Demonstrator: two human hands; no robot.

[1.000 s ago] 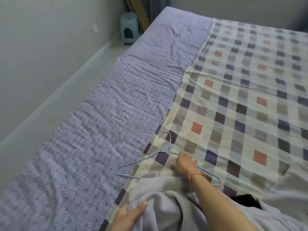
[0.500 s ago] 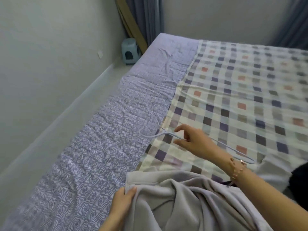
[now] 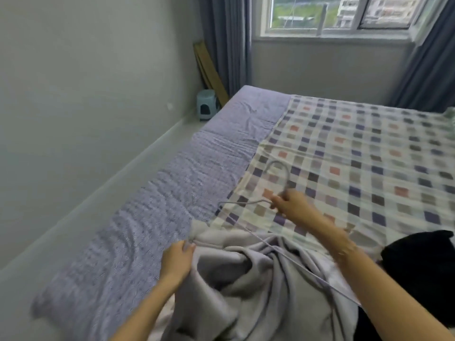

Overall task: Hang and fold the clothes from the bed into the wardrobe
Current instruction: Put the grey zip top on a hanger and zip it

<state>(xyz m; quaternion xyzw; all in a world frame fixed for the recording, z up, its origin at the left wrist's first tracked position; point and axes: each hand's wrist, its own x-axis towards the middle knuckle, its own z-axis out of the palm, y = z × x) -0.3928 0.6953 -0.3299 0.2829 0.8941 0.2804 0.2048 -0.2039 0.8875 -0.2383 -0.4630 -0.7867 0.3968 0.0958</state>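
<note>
A grey garment (image 3: 258,286) lies bunched on the near part of the bed (image 3: 152,217). My left hand (image 3: 178,258) grips its upper left edge. My right hand (image 3: 291,204) holds a thin pale blue wire hanger (image 3: 283,168) at its neck, lifted just above the checked sheet (image 3: 369,156). The hook points away from me and the long bottom wire runs down across the grey garment. A black garment (image 3: 418,257) lies at the right, partly behind my right forearm.
The bed has a purple patterned cover on the left strip and a checked sheet on the right. A small blue stool (image 3: 206,104) and wooden boards (image 3: 209,70) stand in the far corner by grey curtains (image 3: 226,40). A window (image 3: 344,13) is on the far wall.
My right hand has closed on the hanger and lifted it off the sheet, tilting its hook upward. The camera has tilted up, bringing the window into view. My left hand keeps hold of the grey garment.
</note>
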